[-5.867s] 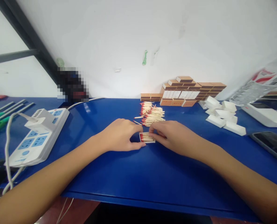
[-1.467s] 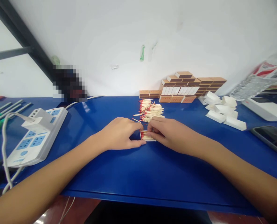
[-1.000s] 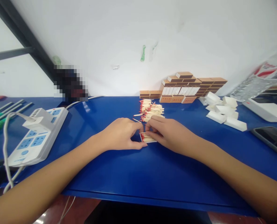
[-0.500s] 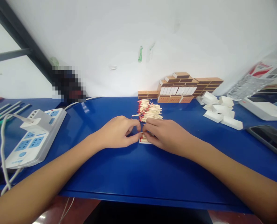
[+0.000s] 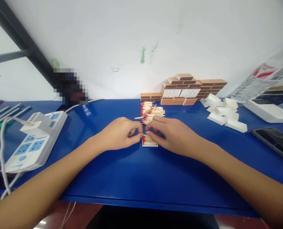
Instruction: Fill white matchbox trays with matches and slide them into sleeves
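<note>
on the blue table (image 5: 132, 178) by a white wall (image 5: 179, 38), just before the match pile (image 5: 153, 111), holds the tray (image 5: 150, 143) flat, left hand (image 5: 119, 135) grip pinched closed at its end, right hand (image 5: 173, 135) grip clasping its far side; probably light, flimsy, spill-prone, best held level by long walls.

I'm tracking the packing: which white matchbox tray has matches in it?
The tray between the left hand and right hand, full of red-tipped matches; the white trays heaped at right show none.
</note>
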{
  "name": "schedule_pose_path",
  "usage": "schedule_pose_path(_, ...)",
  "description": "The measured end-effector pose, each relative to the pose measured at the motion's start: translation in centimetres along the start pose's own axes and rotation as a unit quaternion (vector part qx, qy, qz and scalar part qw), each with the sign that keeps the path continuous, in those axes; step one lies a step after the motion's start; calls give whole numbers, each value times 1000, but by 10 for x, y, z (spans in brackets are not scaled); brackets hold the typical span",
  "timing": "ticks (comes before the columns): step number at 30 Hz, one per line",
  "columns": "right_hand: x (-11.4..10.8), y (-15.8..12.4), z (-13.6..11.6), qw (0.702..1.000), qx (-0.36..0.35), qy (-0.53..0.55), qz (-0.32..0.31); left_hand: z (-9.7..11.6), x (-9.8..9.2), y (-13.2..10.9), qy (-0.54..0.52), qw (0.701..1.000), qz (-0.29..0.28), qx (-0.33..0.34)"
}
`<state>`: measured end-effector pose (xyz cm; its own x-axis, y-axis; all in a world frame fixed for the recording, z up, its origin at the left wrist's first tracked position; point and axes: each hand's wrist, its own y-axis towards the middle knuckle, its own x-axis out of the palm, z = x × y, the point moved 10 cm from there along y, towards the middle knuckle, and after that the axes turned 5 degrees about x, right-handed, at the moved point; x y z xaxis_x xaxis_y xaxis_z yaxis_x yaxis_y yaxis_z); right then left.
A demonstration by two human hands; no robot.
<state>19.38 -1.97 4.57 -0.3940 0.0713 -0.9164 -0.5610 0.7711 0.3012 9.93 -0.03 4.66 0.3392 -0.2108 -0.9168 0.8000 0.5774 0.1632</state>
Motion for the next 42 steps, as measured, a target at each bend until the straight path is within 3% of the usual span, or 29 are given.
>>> schedule_pose_path(6,-4,-1,1,999,-16,52,0,1,-1,0,-26,999,24,0)
schedule_pose_path(14,-1,-1,2,997,-3,64,-43,5,5,0,-42,999,25,17)
schedule_pose_path(21,3,-3,3,997,8,47,-67,8,2,-2,30,999,25,18)
schedule_pose_path(25,-20,1,16,1000,17,12,-7,11,10,-2,35,999,-8,27)
schedule_pose_path(29,-56,3,56,992,82,-46,89,10,10,-2,35,999,-4,13)
schedule_pose_path(34,-94,-9,123,961,207,-85,162,8,5,-5,49,998,36,-13)
schedule_pose_path(39,-138,-52,198,865,396,-79,298,9,15,-4,45,999,16,-11)
schedule_pose_path(42,-149,-78,237,813,455,-50,359,9,11,-4,37,999,35,-6)
